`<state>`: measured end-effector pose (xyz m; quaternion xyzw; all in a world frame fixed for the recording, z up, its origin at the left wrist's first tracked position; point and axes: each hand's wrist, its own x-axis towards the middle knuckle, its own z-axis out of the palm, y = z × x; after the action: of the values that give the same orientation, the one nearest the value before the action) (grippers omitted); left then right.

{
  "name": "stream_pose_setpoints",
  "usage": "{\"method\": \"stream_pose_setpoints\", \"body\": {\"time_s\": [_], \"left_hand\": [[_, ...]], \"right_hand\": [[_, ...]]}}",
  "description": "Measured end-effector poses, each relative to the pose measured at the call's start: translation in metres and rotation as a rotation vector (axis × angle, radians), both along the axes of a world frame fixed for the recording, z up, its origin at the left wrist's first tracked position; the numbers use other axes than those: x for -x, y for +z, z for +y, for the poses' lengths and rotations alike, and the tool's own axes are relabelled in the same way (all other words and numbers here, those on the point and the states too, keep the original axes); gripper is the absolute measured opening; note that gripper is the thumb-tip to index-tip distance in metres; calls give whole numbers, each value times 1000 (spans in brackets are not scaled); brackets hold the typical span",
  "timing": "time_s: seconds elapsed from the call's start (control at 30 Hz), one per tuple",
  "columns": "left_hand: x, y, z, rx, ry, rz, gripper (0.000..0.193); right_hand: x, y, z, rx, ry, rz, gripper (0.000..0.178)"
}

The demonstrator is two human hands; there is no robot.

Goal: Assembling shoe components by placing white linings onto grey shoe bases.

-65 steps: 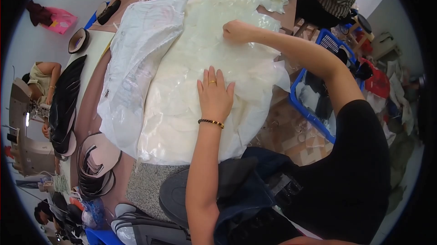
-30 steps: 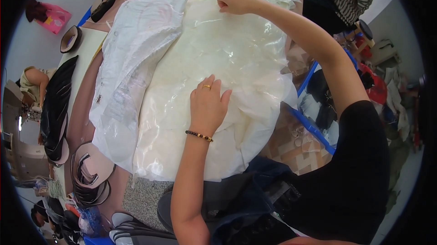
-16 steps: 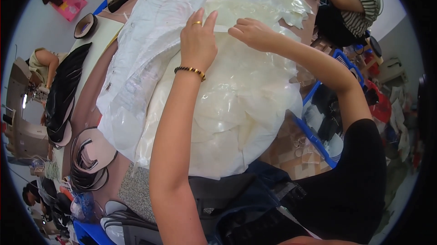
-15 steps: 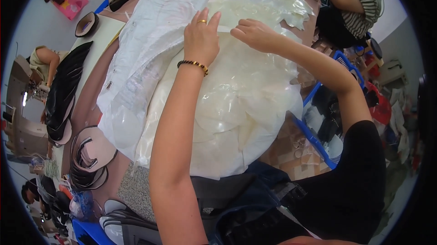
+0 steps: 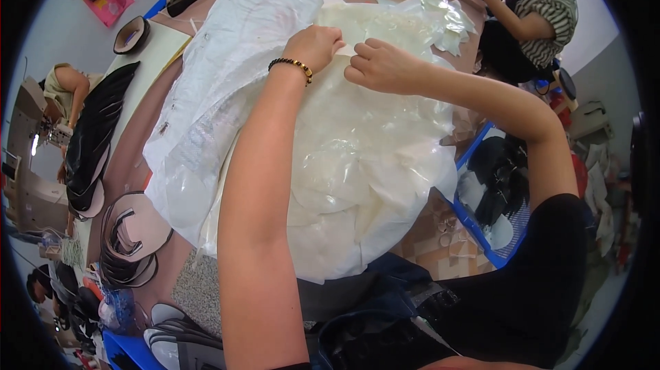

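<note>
A large heap of thin, translucent cream sheets [image 5: 344,157] with a glossy surface lies in front of me, overlapping in layers. My left hand [image 5: 313,48], with a beaded bracelet at its wrist, is closed in a pinch over the heap's far part. Just to its right, my right hand [image 5: 375,65] is also closed, fingers curled inward. A small whitish edge of sheet [image 5: 349,48] shows between the two hands, and both seem to grip it; the fingertips are partly hidden. To the left, a white woven sack [image 5: 206,81] lies crumpled beside the heap.
Loose sheet pieces [image 5: 447,16] spread at the far right. A blue basket [image 5: 505,256] with dark pieces stands at right. Black shoe uppers [image 5: 103,136], strapped pieces [image 5: 134,239] and insoles [image 5: 165,342] lie at left. A person in a striped top [image 5: 550,16] works at far right.
My left hand has gone from spread fingers on the sheets to a closed pinch. My right hand has shifted slightly down, staying closed.
</note>
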<state>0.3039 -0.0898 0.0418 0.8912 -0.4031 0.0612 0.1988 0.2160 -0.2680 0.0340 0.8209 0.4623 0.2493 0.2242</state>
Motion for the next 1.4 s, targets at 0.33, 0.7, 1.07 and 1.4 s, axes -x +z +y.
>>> {"method": "stream_pose_setpoints", "body": {"time_s": [0.33, 0.7, 1.07, 1.4], "left_hand": [[-67, -4, 44, 453, 450, 120, 24], [30, -11, 63, 780, 107, 396, 17], [90, -50, 123, 254, -26, -274, 10], [104, -36, 99, 200, 216, -247, 11]], "right_hand": [[46, 4, -19, 35, -13, 119, 20], [47, -47, -24, -826, -386, 420, 35], [39, -49, -20, -994, -435, 557, 21], [5, -38, -29, -1147, -525, 561, 22]]}}
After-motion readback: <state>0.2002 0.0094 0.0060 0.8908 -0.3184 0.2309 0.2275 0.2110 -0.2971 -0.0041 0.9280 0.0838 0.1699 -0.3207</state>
